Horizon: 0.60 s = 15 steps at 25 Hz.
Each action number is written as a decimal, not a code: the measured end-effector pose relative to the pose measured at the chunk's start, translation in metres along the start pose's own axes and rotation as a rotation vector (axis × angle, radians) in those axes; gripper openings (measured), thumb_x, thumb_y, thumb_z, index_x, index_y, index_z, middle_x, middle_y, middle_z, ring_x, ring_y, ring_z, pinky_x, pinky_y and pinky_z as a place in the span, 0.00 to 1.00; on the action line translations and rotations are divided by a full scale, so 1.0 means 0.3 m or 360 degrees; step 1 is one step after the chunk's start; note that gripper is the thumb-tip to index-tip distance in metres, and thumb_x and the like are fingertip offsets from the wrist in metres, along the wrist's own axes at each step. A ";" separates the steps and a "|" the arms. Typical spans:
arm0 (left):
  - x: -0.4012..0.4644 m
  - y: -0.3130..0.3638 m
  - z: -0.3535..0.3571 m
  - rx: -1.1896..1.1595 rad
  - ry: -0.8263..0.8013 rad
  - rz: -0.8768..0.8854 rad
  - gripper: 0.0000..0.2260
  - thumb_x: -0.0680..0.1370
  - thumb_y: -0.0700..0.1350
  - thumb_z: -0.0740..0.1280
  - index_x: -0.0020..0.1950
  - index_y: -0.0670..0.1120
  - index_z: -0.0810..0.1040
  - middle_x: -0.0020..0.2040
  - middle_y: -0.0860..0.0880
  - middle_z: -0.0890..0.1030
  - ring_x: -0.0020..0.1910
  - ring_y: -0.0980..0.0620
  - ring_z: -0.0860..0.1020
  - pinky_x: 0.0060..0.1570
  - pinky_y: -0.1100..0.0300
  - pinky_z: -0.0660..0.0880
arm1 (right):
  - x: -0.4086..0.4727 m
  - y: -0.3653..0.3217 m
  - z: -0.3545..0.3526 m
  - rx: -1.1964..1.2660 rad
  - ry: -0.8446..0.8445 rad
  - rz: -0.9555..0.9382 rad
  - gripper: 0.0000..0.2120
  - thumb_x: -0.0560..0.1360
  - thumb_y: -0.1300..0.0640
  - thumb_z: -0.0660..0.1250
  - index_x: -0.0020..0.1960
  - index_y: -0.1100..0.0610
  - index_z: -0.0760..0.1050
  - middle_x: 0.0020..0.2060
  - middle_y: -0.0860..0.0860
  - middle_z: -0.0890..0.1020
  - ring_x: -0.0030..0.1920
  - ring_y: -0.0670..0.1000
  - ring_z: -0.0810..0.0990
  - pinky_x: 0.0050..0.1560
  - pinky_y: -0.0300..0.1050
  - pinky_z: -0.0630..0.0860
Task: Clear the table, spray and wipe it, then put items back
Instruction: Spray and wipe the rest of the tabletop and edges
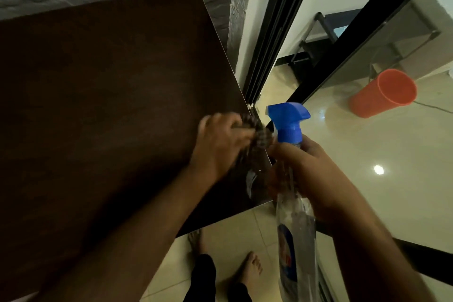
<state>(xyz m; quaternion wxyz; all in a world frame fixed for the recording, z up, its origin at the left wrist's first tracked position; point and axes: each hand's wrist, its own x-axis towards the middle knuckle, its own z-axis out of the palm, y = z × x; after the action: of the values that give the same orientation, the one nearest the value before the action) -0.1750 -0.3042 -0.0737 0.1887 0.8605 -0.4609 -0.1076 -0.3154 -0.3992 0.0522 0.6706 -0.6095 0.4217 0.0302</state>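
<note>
Pressing checkered cloth (255, 133) to table (110, 95), left grip (220, 144); right grip (308, 167) around spray bottle (291, 144), label unreadable.

Cloth (255, 133) on table (110, 93) near its right edge, under left hand (220, 144); spray bottle (293, 179) just right, in right hand (311, 174); cup (383, 93) far right.

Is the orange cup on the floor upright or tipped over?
Tipped. The orange cup lies on its side on the tiled floor beyond the glass door, its open mouth facing up and right.
</note>
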 end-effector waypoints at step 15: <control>-0.385 0.101 0.014 0.0031 0.0128 -0.0096 0.12 0.76 0.53 0.61 0.55 0.60 0.81 0.54 0.53 0.77 0.53 0.47 0.75 0.59 0.52 0.59 | -0.114 0.095 -0.144 -0.0063 -0.0194 -0.0037 0.10 0.75 0.57 0.65 0.55 0.54 0.70 0.29 0.56 0.77 0.27 0.53 0.76 0.28 0.41 0.74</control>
<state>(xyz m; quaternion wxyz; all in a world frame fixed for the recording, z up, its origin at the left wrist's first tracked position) -0.2630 -0.2241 -0.0633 0.1953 0.8794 -0.4278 -0.0739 -0.3760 -0.4121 0.0546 0.6831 -0.6247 0.3722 0.0678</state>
